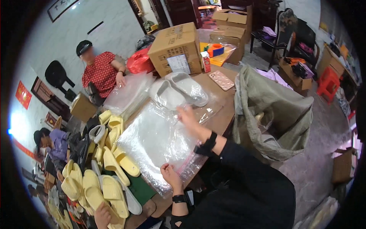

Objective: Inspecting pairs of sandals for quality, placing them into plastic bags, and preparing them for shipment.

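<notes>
My left hand [171,177], with a dark watch on the wrist, is closed at the near edge of a clear plastic bag [152,139]. The bag lies flat on a brown table, with a pink strip along its near side. My right hand [187,119] reaches over the bag's far part, beside a pair of light grey slippers [177,91]. Motion smears its fingers, so I cannot tell whether they grip anything. Clear film lies around the slippers.
Yellow slippers [112,164] are heaped at left, with another person's hand [102,215] among them. A person in red sits beyond plastic sheets [129,91]. A carton [173,47] and phone [222,80] stand and lie farther back; a large sack [274,114] gapes at right.
</notes>
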`<state>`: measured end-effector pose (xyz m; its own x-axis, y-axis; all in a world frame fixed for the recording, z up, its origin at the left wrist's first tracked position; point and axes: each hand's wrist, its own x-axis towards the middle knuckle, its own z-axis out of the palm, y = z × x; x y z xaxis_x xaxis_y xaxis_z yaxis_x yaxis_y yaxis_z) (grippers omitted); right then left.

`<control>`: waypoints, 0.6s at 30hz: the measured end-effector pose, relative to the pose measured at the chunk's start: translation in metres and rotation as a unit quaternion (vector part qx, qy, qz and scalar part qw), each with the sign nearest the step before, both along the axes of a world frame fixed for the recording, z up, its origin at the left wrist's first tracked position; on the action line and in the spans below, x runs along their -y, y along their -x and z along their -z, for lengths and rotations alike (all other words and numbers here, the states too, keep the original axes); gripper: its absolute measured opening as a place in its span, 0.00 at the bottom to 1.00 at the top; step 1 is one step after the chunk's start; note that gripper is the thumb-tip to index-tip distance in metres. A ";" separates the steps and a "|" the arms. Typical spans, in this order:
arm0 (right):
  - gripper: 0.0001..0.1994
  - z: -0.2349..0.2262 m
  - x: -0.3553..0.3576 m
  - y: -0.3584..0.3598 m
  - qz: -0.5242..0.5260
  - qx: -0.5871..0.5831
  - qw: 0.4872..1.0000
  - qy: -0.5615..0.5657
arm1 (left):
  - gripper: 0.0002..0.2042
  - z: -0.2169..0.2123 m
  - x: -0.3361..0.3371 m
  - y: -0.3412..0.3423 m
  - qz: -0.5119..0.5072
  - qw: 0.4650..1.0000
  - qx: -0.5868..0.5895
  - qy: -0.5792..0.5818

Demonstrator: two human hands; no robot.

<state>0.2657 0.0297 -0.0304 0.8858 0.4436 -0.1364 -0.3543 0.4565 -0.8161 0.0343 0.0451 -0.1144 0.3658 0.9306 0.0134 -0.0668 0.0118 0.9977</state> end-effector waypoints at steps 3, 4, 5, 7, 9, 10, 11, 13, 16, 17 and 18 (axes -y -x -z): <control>0.19 0.013 0.029 0.041 -0.043 0.082 0.992 0.087 | 0.04 0.005 0.006 -0.004 -0.017 0.999 -0.011 -0.025; 0.17 0.006 0.039 0.051 -0.095 0.166 0.974 0.124 | 0.04 0.001 0.004 0.000 -0.008 0.999 -0.024 -0.022; 0.17 -0.005 0.055 0.046 -0.092 0.169 0.973 0.128 | 0.03 0.002 0.004 -0.003 0.010 0.999 -0.033 -0.015; 0.16 -0.049 0.085 0.034 -0.156 0.225 0.961 0.039 | 0.02 0.004 0.001 -0.003 0.017 0.999 -0.021 0.025; 0.15 -0.130 0.116 0.046 -0.149 0.309 0.937 -0.071 | 0.03 0.014 -0.004 0.008 0.048 0.997 0.011 0.062; 0.16 -0.158 0.132 0.052 -0.169 0.364 0.905 -0.140 | 0.03 0.007 -0.001 0.005 0.038 0.996 0.006 0.080; 0.17 -0.183 0.145 0.058 -0.195 0.411 0.864 -0.214 | 0.03 0.014 -0.009 0.010 0.018 0.996 0.011 0.084; 0.21 -0.212 0.147 0.078 -0.322 0.416 0.729 -0.438 | 0.03 0.037 -0.022 0.029 0.101 0.995 -0.002 -0.001; 0.13 -0.261 0.158 0.121 -0.246 0.446 0.766 -0.392 | 0.03 -0.001 -0.003 -0.004 0.008 0.993 0.004 0.121; 0.09 -0.265 0.149 0.129 -0.206 0.454 0.777 -0.383 | 0.03 0.003 -0.008 0.005 -0.005 0.996 0.007 0.089; 0.07 -0.246 0.122 0.102 -0.190 0.594 0.592 -0.511 | 0.03 -0.007 -0.002 -0.005 0.002 0.996 -0.002 0.087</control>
